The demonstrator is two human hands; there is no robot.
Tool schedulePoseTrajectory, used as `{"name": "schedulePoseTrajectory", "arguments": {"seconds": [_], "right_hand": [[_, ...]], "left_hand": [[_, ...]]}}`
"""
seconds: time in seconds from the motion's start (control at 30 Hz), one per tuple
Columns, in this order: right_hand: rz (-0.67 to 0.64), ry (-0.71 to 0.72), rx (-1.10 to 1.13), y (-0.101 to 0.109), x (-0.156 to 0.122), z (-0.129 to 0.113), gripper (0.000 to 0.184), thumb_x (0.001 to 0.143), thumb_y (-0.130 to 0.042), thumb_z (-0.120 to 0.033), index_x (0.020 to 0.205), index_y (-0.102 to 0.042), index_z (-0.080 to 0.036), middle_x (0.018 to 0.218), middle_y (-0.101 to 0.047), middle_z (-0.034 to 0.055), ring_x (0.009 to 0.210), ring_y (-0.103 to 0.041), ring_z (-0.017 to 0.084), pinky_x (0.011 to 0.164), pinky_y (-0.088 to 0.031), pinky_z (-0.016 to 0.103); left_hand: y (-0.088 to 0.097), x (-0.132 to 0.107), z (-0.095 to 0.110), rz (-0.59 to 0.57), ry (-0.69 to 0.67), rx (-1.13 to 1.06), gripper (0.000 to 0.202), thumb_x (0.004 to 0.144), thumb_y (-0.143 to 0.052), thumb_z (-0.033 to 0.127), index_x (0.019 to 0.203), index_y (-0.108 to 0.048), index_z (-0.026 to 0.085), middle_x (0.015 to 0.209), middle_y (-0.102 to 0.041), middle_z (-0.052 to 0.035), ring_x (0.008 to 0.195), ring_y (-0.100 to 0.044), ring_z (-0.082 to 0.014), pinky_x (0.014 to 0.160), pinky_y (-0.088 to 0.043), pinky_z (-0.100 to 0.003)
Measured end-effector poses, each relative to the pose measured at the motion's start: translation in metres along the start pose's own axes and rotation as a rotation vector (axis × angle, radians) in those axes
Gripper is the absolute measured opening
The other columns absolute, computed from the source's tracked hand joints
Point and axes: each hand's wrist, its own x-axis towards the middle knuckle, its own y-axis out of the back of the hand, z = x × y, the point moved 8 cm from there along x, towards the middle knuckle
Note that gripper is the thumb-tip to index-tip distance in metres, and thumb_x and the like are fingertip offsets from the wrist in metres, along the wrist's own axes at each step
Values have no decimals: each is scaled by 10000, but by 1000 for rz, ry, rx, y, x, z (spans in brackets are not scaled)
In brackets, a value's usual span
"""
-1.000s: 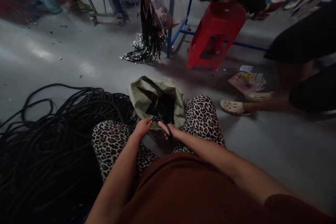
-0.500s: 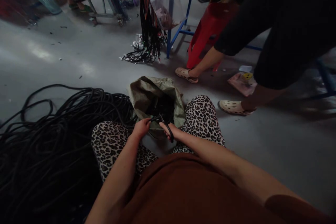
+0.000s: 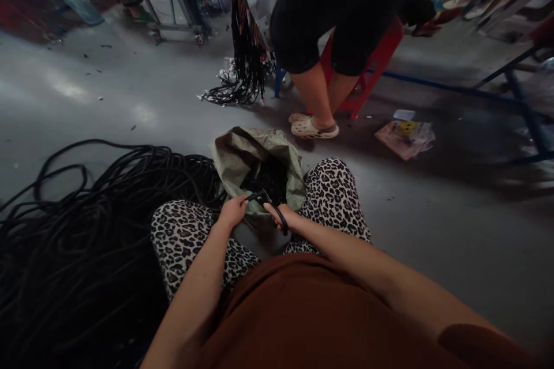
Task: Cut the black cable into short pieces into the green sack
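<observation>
Between my knees stands a sack [image 3: 231, 164] with its mouth folded open and dark pieces [image 3: 272, 176] inside. My left hand [image 3: 234, 211] is closed on a black cord [image 3: 254, 196], whose end points right over the sack's near rim. My right hand [image 3: 279, 216] grips scissors [image 3: 283, 223] by their black handles. The scissors' blades are at the cord's end; whether they are apart or closed is too small to tell. On the left, a large heap of black cord [image 3: 108, 196] lies on the floor against my leg.
Ahead, a person in dark trousers and beige clogs [image 3: 318, 128] stands by a red stool [image 3: 381, 57]. Bundled cords with white tips [image 3: 246, 81] hang to the floor. A plastic packet [image 3: 404, 138] lies at right, near a blue frame [image 3: 526, 109]. A wheeled rack [image 3: 173, 29] stands behind.
The other person has stepped left, both clogs now together in front of the red stool. My hands, the cord and the scissors have hardly moved.
</observation>
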Motion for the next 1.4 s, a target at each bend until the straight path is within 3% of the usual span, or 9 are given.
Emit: {"name": "schedulePoseTrajectory", "arguments": {"seconds": [0.33,0.87,1.1,1.4], "right_hand": [[-87,-63,106,-9,3,3,505,846,-471,-615,703,-501,-132,451,-495,-17,314,-490,102,323,-420,200],[-82,-13,11,-12,13,4,519,825,-498,-617,734,-571,-111,491,-530,16,359,-515,119,345,-425,207],[-70,75,-20,-12,28,10,557,795,-519,-633,758,-630,-88,567,-578,50,435,-549,128,398,-427,206],[-87,79,-26,-14,28,10,574,806,-505,-646,719,-610,-88,525,-558,38,411,-529,115,394,-407,193]], "left_hand": [[7,-1,1,42,9,-4,366,890,-412,291,1181,-615,201,1169,-647,-54,1086,-586,-192,938,-435,-271],[1,-1,5,16,-44,-52,349,879,-434,285,1149,-637,198,1150,-657,-49,1077,-592,-182,940,-439,-264],[-2,0,3,16,-42,-43,342,880,-435,278,1142,-643,208,1144,-661,-35,1074,-592,-173,955,-430,-256],[0,-1,6,-3,-33,-59,345,880,-433,278,1148,-641,214,1132,-666,-26,1061,-597,-167,947,-432,-253]]}}
